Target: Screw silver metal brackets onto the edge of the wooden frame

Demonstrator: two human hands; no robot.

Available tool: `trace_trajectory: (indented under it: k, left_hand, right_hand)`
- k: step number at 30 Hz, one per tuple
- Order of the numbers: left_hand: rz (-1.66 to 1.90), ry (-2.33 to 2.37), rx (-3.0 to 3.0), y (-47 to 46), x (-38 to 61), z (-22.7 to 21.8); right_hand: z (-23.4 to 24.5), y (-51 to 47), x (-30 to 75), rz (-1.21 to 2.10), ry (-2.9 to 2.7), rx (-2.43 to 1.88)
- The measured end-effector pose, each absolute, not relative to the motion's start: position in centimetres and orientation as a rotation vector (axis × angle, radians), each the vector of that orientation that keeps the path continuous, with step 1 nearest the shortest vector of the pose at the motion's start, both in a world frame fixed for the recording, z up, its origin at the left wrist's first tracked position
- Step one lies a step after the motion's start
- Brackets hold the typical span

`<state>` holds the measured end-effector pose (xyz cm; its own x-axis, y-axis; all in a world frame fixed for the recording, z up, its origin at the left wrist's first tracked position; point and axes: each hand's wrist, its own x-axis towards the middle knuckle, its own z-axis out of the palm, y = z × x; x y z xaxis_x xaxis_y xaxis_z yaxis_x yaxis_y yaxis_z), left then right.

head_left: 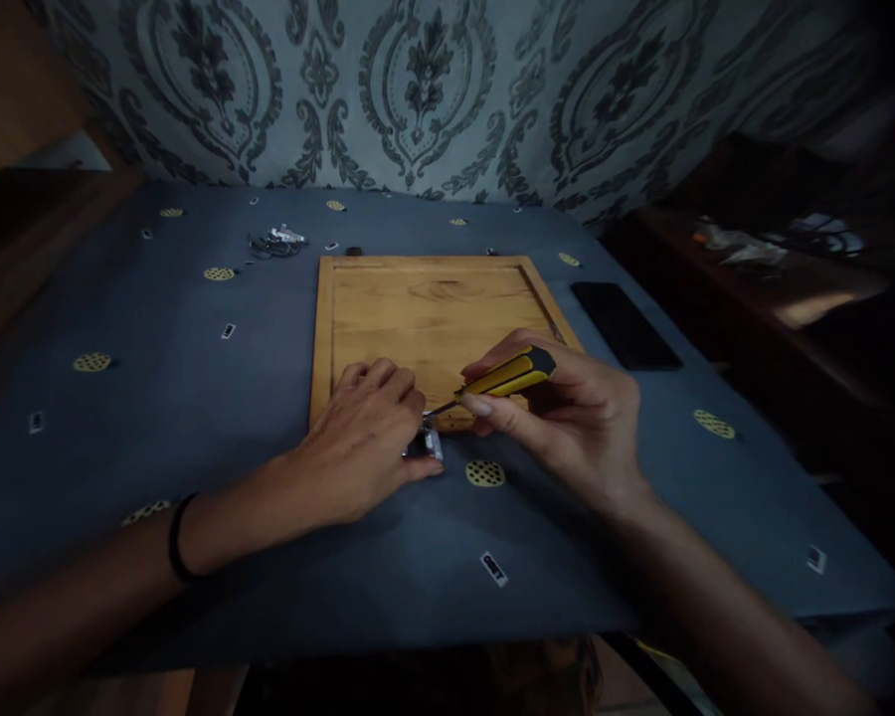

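Observation:
My right hand (567,413) grips a screwdriver with a yellow and black handle (511,373), its thin metal tip pointing left and down. The tip meets a small metal part (425,443) that my left hand (365,443) pinches at the near edge of a wooden board (425,308). The part is mostly hidden under my left fingers, so I cannot make out what it is. A black band circles my left wrist.
The board lies on a blue-grey cloth (194,398) dotted with yellow round marks. A black phone (625,324) lies right of the board. A small heap of metal bits (277,242) sits at the back left. Patterned wallpaper stands behind; dark furniture is at the right.

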<state>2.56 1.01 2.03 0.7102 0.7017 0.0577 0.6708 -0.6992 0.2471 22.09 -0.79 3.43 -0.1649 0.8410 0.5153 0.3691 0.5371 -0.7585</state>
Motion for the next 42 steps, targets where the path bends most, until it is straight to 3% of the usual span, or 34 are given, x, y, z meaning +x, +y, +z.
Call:
trace_trajectory:
  k: [5,13,18,32,42]
  left_hand:
    - [0.256,1.097,2.737,1.0,2.5,1.8]
    - [0.204,1.099,2.735,1.0,2.5,2.2]
    - [0.251,1.095,2.751,1.0,2.5,2.0]
    - [0.207,1.092,2.734,1.0,2.4,2.1]
    - [0.218,1.085,2.718,1.0,2.5,2.1]
  right_hand:
    - [2.8,-1.1,21.7,0.383,-1.765,-1.001]
    - [3.2,-1.3,21.8,0.39,-1.513,-0.98]
    - [3.1,-1.2,21.7,0.525,-1.582,-1.043]
    - [2.8,-1.1,21.5,0.503,-1.651,-1.08]
    - [3.8,-0.9,22.2,0.892,-1.621,-0.992]
